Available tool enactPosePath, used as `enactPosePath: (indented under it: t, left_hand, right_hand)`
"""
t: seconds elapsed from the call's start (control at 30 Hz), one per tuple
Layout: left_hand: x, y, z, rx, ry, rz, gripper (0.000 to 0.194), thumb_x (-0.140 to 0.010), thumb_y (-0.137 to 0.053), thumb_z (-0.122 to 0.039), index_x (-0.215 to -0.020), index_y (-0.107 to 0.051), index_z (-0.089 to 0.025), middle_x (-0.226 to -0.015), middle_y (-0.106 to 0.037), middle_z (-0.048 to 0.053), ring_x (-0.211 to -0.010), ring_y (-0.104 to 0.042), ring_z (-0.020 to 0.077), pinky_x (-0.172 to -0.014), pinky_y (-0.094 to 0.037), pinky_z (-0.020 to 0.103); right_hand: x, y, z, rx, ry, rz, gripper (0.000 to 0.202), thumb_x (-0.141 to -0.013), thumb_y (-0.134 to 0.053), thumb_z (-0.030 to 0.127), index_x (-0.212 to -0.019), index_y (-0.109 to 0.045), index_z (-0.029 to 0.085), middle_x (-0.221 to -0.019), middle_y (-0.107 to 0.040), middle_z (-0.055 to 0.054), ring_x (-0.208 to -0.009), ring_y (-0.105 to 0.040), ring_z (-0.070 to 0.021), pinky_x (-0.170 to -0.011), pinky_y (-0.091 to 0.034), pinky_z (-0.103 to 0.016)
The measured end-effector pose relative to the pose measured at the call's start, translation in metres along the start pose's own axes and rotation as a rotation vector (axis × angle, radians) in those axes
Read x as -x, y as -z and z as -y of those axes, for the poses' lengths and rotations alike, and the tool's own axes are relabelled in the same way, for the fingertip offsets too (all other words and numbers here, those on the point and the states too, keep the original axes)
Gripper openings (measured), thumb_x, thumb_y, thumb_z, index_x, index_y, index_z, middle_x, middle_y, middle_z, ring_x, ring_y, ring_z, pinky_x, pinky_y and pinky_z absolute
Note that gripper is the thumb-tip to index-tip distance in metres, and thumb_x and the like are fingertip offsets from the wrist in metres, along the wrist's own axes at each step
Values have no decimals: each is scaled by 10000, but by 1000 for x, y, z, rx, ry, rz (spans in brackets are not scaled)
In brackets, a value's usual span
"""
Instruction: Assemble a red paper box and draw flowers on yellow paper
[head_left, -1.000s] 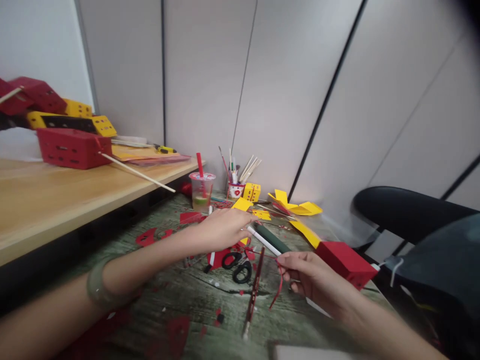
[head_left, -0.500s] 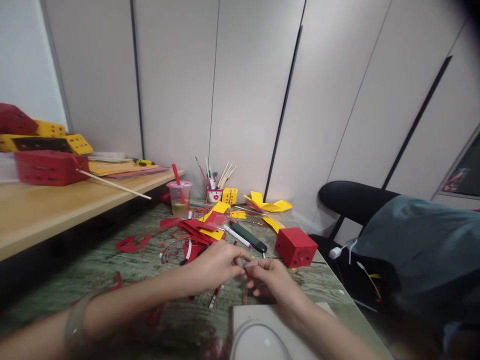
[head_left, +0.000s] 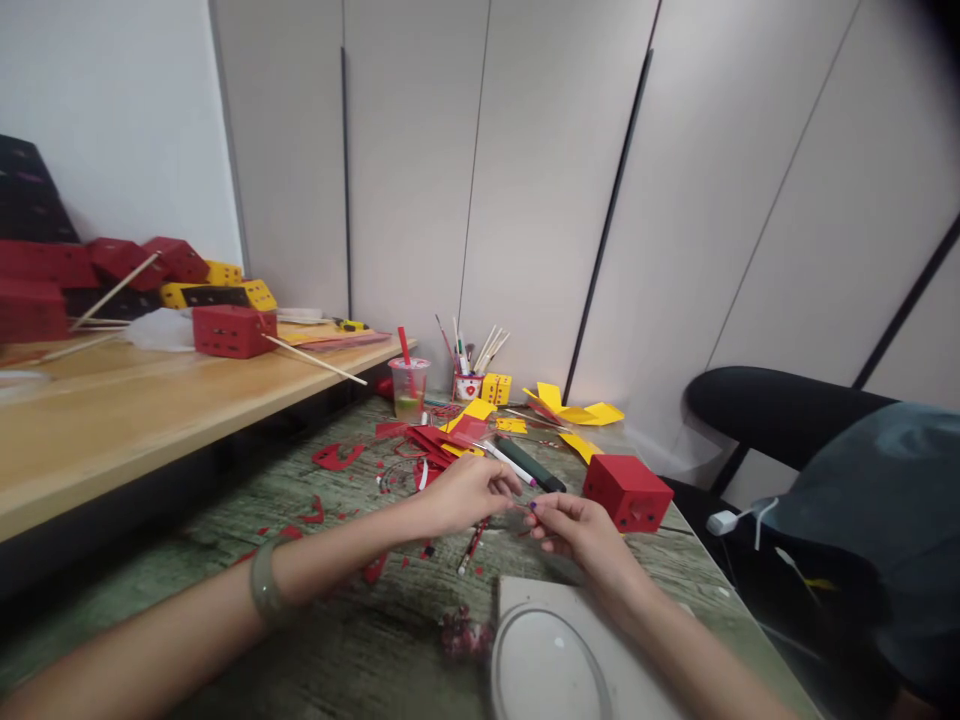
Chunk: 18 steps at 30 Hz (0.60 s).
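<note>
Over the middle of the green wood-grained table [head_left: 337, 640], my two hands are close together, fingertips nearly meeting. My left hand [head_left: 471, 494], with a bracelet on its wrist, has its fingers curled in a pinch; what they hold is too small to make out. My right hand [head_left: 576, 522] pinches a tiny purple bead [head_left: 533, 507] between thumb and forefinger. A thin strand seems to run between the hands. A red box [head_left: 628, 492] stands just beyond my right hand. Below it lies a pale board [head_left: 517, 592] with a round white dish [head_left: 551, 668].
Red and yellow scraps [head_left: 442, 440], a marker [head_left: 511, 464] and a dark green tool [head_left: 531, 466] lie behind my hands. Farther back are a drink cup [head_left: 409, 390] and a brush cup [head_left: 468, 387]. A raised wooden shelf [head_left: 315, 375] holds boxes at left; a black chair [head_left: 787, 400] is at right.
The view has swung left, showing more of the shelf. My hands have drawn slightly apart, and the purple bead now shows at my right fingertips.
</note>
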<state>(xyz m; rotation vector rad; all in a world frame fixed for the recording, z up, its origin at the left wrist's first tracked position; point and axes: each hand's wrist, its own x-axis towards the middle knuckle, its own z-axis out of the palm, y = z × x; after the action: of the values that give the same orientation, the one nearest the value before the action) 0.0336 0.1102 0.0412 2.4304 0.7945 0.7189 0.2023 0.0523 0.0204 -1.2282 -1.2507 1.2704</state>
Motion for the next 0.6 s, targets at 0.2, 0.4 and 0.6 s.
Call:
enactPosePath:
  t: [0.2,0.4,0.6]
  left_hand:
    - [5,-7,-5,-213,-95,-93,188,-803,-507,-246,-941,-612,-176,-872,-658,9,-779,-593,133,-674,-427,196]
    - [11,-15,-9,-535,-269,-149,222,-854,-407,-212,-936,-608,-165,-840,-643,48,-748,-578,174,-645,-432,260]
    - [15,-15,-16,-831,-464,-110,152,-808,-437,-135,-823,-581,-90,-740,-608,86,-699,-550,216,-481,-425,276]
  right_hand:
    - [-1,1,0,-14,-43,19,109,-828,-539,205,-828,-588,108,-735,-611,6,-578,-565,-86,-515,-464,-222]
    - [0,2,-1,-75,-64,-11,160,-688,-675,274,-751,-666,127,-709,-659,-25,-556,-588,-73,-479,-438,-142]
    - [-10,6,-9,-28,-51,-60,168,-582,-734,281,-689,-702,155,-555,-649,-20,-489,-575,-94,-439,-424,-145]
